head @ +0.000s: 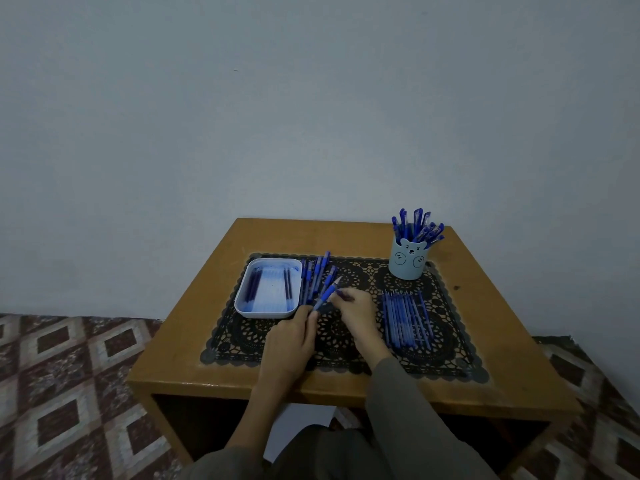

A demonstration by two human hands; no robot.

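The left grip (pixel 291 337) curls round a pen (pixel 325 294) above the mat (pixel 346 346), just right of the tray (pixel 241 301). The right grip (pixel 356 313) pinches a thin refill (pixel 346 297) beside the pen's tip.

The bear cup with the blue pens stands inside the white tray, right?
Not inside it. The head view shows the bear cup with the blue pens standing on the black lace mat, far to the right of the white tray.

blue pen (pixel 326 295) | blue grip sleeve, pale bare tip | tilted, tip up and away | lower end pinched by left hand (pixel 291 337) | thin dark piece (pixel 347 297), kind unclear, pinched by right hand (pixel 358 313), just right of pen
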